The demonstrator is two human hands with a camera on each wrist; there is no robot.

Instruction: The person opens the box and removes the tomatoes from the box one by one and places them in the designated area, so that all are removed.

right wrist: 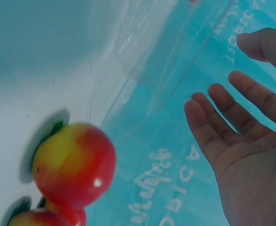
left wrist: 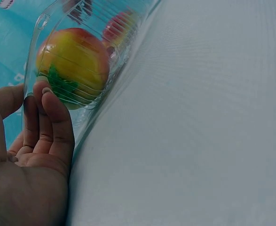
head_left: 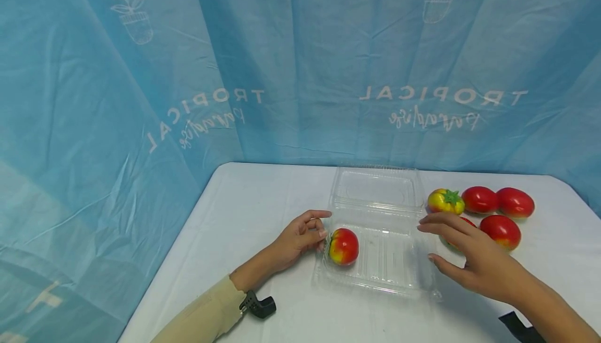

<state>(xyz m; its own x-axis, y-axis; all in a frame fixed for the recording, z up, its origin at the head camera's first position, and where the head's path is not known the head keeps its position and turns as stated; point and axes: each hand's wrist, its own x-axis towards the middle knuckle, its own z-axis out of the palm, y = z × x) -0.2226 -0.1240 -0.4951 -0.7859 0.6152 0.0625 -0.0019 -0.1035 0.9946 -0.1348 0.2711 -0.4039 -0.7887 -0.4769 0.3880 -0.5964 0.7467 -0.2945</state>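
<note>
A hinged clear plastic container (head_left: 382,251) lies with its lid folded back. One red and yellow tomato (head_left: 344,247) sits inside at its left end; its green leaves show through the wall in the left wrist view. My left hand (head_left: 300,238) holds the container's left rim, thumb at the edge and fingers against the outer wall (left wrist: 46,106). Above the container's right side hovers my right hand (head_left: 474,259), fingers spread and nothing in them. It partly covers one tomato of the group behind it.
Several tomatoes lie right of the container: a yellow one with green leaves (head_left: 445,202), red ones (head_left: 480,199) behind, and a red and yellow one (head_left: 500,232) nearer. A blue printed curtain (head_left: 328,71) hangs behind the white table (head_left: 263,202).
</note>
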